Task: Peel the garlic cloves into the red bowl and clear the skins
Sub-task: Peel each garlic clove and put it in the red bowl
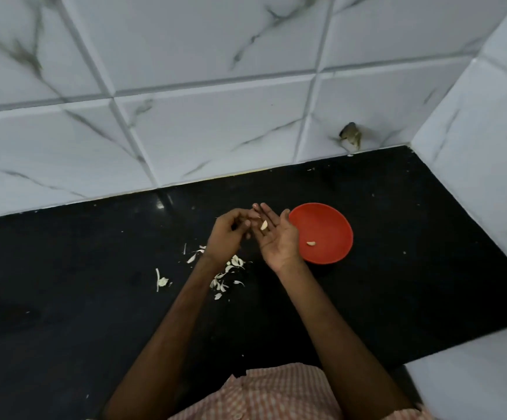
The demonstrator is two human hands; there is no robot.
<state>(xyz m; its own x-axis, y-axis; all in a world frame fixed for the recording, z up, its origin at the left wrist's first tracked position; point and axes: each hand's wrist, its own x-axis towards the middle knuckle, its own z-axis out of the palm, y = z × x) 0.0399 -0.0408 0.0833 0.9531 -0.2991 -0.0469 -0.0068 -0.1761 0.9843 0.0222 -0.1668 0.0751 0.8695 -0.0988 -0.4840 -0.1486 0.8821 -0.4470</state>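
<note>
A: What does the left hand (231,230), left of the red bowl (331,225), hold?
B: Its curled fingers hide that. The right hand (279,237) covers the bowl's left rim. The left arm (185,313) covers some skins (223,287).

You're in a checked shirt (279,389), pale orange and white in small squares, there at the bottom edge. Your left forearm (167,334) and right forearm (340,328) are bare.

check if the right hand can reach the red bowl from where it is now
Probably yes: the right hand, palm up with a clove lying on its fingers, is right beside the red bowl, and nothing lies between them.
</note>
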